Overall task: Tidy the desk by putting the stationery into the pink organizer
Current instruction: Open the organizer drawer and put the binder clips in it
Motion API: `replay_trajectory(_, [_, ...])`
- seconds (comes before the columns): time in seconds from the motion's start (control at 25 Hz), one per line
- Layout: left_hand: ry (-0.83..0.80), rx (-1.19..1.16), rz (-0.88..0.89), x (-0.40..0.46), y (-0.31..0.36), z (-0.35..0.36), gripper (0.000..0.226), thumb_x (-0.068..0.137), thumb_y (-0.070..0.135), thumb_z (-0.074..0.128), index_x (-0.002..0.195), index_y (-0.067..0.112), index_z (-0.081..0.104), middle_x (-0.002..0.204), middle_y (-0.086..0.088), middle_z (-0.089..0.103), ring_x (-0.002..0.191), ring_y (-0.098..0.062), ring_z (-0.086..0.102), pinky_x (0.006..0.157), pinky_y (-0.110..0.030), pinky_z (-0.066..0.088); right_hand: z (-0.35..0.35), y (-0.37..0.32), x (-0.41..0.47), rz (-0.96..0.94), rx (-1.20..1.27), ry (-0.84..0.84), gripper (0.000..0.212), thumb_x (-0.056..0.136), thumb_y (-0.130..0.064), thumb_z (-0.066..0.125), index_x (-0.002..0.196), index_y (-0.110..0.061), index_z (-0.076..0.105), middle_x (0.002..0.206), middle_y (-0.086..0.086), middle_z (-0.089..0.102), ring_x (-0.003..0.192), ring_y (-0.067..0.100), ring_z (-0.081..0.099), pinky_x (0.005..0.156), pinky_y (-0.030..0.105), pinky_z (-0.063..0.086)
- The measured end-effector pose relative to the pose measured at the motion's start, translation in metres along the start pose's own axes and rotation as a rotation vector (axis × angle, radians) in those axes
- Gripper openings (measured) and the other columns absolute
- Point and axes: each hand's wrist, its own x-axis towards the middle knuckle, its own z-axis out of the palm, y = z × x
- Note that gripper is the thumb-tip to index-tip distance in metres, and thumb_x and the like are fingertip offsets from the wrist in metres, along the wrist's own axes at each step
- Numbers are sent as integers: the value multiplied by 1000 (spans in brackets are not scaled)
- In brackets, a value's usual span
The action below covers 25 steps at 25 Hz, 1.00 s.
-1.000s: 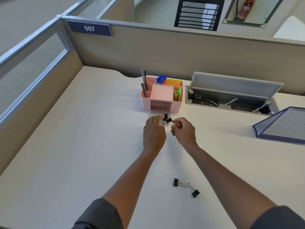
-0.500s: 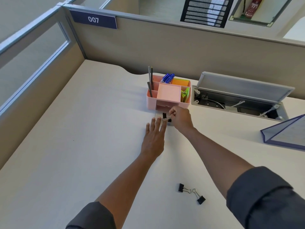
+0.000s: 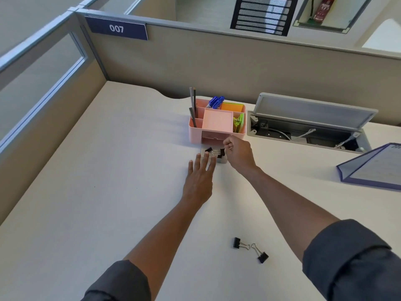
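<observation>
The pink organizer (image 3: 196, 133) stands at the back of the desk, holding pencils, blue pens and sticky notes. Just in front of it lies a small clear tray (image 3: 222, 161) with black binder clips (image 3: 208, 149) over it. My right hand (image 3: 238, 156) is pinched at the wire handle of one of these clips (image 3: 222, 152). Flat on the desk, my left hand (image 3: 198, 181) has its fingers spread and their tips touch the tray's near edge. Two more black binder clips (image 3: 237, 243) (image 3: 263, 256) lie near me on the desk.
An open cable hatch (image 3: 308, 118) is sunk into the desk right of the organizer. A blue-edged document folder (image 3: 373, 168) lies at the far right. Partition walls close the desk at the back and left.
Both hands moved forward toward the organizer. My right hand carried a clip to the clear tray, and my left hand opened flat with its fingertips at the tray.
</observation>
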Motion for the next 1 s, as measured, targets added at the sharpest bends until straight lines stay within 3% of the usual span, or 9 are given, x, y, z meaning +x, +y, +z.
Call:
replay_trajectory(0.16, [0,36,19,-3,2,-9,84,91,19,62,154,19,6,163,-10,-1,149,-35,-2,118,-52,5,-17,12,-28,-56,46,53,11,94,-11,61,104,-13,66,100,4,71,89,17,65,80,27,54])
replay_trajectory(0.32, [-7,-25,48,-21,27,-16,75,92,22,61,152,18,15,162,-10,10,148,-33,12,118,-49,16,-31,37,-71,-52,98,71,16,92,-7,61,105,-12,67,96,0,71,88,13,65,82,32,58])
replay_trajectory(0.44, [-12,-118,61,-48,54,-19,67,92,22,61,149,17,26,155,-8,27,132,-29,40,106,-41,38,-42,57,-110,2,168,72,18,90,-5,61,104,-15,67,94,-5,69,88,10,65,82,30,57])
replay_trajectory(0.56, [-26,-236,45,-81,68,-12,56,94,28,57,144,20,35,142,-1,42,110,-26,58,90,-37,48,-53,80,-151,74,210,68,21,89,-6,58,101,-21,66,92,-9,68,84,6,65,79,30,56])
replay_trajectory(0.8, [-118,-418,99,-141,67,7,49,92,39,60,137,26,47,133,11,46,101,-13,60,83,-32,52,-56,105,-230,143,264,-1,26,87,-4,57,101,-25,66,97,-15,66,88,4,63,80,27,54])
replay_trajectory(1.0, [-180,-363,104,-166,73,9,55,89,37,63,140,27,44,135,11,42,108,-13,55,87,-27,47,-45,117,-274,126,200,-82,28,87,-10,63,107,-29,62,107,-19,63,101,4,57,87,25,47])
